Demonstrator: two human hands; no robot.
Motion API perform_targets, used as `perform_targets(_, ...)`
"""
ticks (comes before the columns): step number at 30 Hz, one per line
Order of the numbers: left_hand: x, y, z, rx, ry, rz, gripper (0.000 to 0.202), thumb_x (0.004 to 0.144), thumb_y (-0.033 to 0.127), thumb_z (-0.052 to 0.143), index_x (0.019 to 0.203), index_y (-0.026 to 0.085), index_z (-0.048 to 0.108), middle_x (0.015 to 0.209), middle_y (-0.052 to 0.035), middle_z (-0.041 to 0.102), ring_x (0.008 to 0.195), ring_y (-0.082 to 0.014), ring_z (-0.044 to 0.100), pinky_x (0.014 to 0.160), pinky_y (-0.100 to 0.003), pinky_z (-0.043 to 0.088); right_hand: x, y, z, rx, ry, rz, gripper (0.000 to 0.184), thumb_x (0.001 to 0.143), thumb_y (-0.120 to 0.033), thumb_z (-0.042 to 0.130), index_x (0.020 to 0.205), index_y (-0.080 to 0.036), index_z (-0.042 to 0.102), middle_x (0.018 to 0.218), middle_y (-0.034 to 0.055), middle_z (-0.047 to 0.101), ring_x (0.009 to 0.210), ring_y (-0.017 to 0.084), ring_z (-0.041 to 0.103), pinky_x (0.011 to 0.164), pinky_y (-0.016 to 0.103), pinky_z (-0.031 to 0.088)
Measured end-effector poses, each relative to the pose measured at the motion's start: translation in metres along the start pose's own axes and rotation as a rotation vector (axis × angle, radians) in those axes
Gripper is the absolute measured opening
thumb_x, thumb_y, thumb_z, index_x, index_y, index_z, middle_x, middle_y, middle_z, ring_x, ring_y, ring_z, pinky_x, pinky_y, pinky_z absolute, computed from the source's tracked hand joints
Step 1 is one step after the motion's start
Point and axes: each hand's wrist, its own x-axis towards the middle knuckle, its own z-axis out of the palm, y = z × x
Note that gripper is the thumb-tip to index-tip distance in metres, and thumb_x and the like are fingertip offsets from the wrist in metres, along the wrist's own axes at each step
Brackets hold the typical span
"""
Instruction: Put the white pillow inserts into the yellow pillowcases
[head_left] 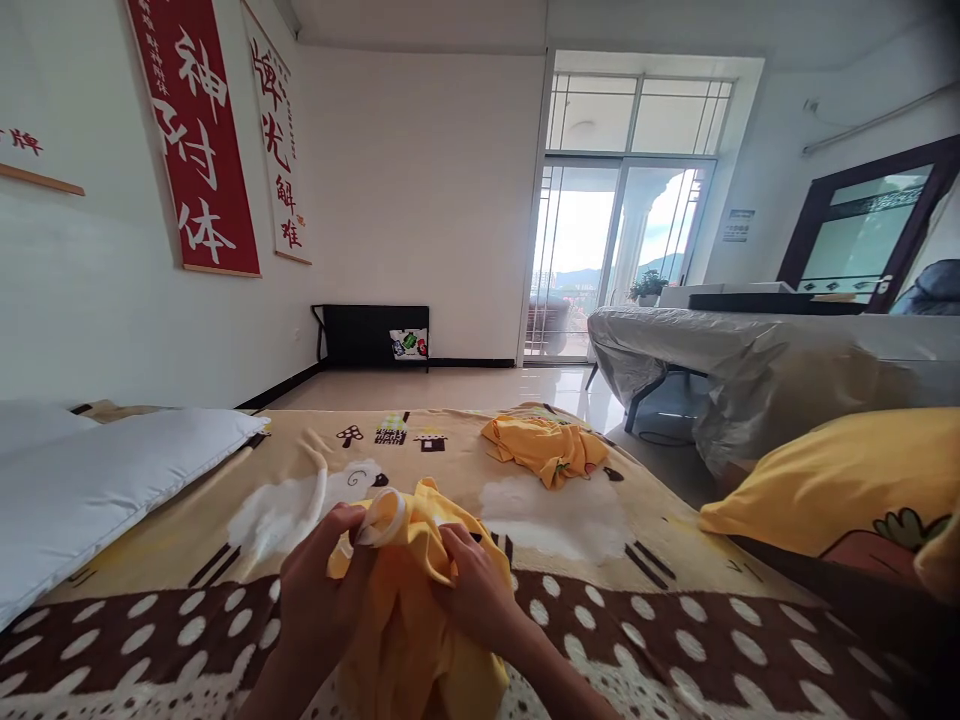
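A bunched yellow pillowcase [420, 620] hangs between my two hands, low in the middle of the head view. My left hand [330, 590] is closed on its edge, where a white zipper strip [388, 512] curls up in a loop. Fingers of my right hand [476, 585] grip the yellow fabric on the other side, with the fingertips partly hidden in folds. Beyond them a second crumpled yellow cloth [546, 447] with a bit of carrot print lies on the blanket.
A sheep-patterned blanket [442, 480] spreads under everything. White pillows [135, 480] lie at the left, and a yellow carrot-print pillow [840, 480] rests at the right. Behind stands a plastic-covered table [675, 335] with boxes. A black folded panel [360, 335] leans against the wall.
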Motion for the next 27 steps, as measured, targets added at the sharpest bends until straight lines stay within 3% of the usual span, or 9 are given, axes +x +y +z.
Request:
perform_targets(5,-0.007,-0.014,-0.002,-0.07,0.231,-0.199,0.014,0.075,0.033,0.064,0.082,0.021,0.063,0.078,0.0011,0.068,0.067,-0.0128,0.06,0.063,-0.021,0.047,0.0,0.008,-0.011,-0.142,-0.176,-0.003,0.033,0.063,-0.018,0.058,0.095,-0.023,0.061,0.096,0.0045,0.064,0.09,0.022,0.057,0.076,0.03,0.039)
perform_targets(8,-0.003,-0.016,-0.003,-0.148,0.295,-0.308,0.018,0.072,0.034,0.067,0.082,0.02,0.062,0.073,0.002,0.064,0.061,-0.0117,0.056,0.057,-0.02,0.045,0.001,0.013,-0.024,-0.225,-0.149,-0.025,0.051,0.062,-0.013,0.055,0.112,-0.024,0.058,0.109,0.006,0.063,0.102,0.024,0.055,0.083,0.033,0.037)
perform_targets(13,0.012,-0.011,-0.005,-0.304,0.254,-0.469,0.019,0.072,0.036,0.065,0.079,0.02,0.059,0.061,0.0047,0.054,0.052,-0.0092,0.046,0.047,-0.018,0.039,0.004,0.019,-0.057,-0.379,0.307,0.002,0.048,0.069,-0.005,0.043,0.109,-0.025,0.06,0.111,0.0058,0.064,0.103,0.023,0.055,0.087,0.035,0.036)
perform_targets(16,0.02,-0.007,-0.007,-0.393,0.292,-0.57,0.024,0.067,0.038,0.068,0.075,0.018,0.056,0.06,0.005,0.051,0.05,-0.0075,0.041,0.043,-0.017,0.035,0.004,0.026,-0.081,-0.396,0.649,-0.031,0.059,0.064,-0.003,0.04,0.118,-0.022,0.057,0.131,0.0084,0.054,0.116,0.025,0.049,0.093,0.038,0.037)
perform_targets(18,0.024,-0.004,-0.009,-0.442,0.327,-0.617,0.027,0.064,0.038,0.07,0.075,0.018,0.056,0.06,0.0045,0.053,0.05,-0.0073,0.042,0.043,-0.016,0.034,0.004,0.033,-0.093,-0.362,0.778,-0.011,0.06,0.064,-0.006,0.042,0.12,-0.021,0.057,0.134,0.0091,0.051,0.118,0.026,0.048,0.094,0.039,0.037)
perform_targets(20,0.029,-0.004,-0.011,-0.476,0.346,-0.647,0.029,0.062,0.038,0.071,0.077,0.018,0.057,0.064,0.0038,0.056,0.055,-0.0075,0.046,0.045,-0.015,0.036,0.006,0.041,-0.1,-0.251,0.716,0.07,0.048,0.065,-0.012,0.045,0.109,-0.022,0.064,0.116,0.008,0.063,0.104,0.027,0.056,0.089,0.039,0.04)
perform_targets(23,0.033,-0.02,-0.012,-0.51,0.348,-0.706,0.031,0.064,0.041,0.07,0.078,0.018,0.055,0.062,0.0057,0.052,0.053,-0.0068,0.045,0.044,-0.014,0.033,0.012,0.051,-0.099,0.144,0.414,0.207,0.018,0.065,-0.025,0.055,0.076,-0.02,0.069,0.073,0.0041,0.068,0.077,0.024,0.059,0.071,0.033,0.045)
perform_targets(25,0.033,-0.044,-0.01,-0.506,0.314,-0.775,0.036,0.062,0.047,0.07,0.078,0.019,0.053,0.058,0.0075,0.047,0.048,-0.0067,0.041,0.041,-0.016,0.03,0.016,0.052,-0.096,0.373,0.287,0.231,0.019,0.063,-0.035,0.06,0.067,-0.018,0.067,0.063,0.0032,0.065,0.07,0.023,0.058,0.064,0.031,0.045)
perform_targets(27,0.034,-0.072,-0.007,-0.473,0.199,-0.795,0.041,0.06,0.052,0.069,0.076,0.019,0.051,0.058,0.0067,0.049,0.049,-0.0087,0.044,0.044,-0.019,0.034,0.017,0.05,-0.095,0.564,0.266,0.233,0.028,0.062,-0.044,0.064,0.072,-0.017,0.068,0.067,0.0035,0.066,0.068,0.021,0.059,0.062,0.03,0.046)
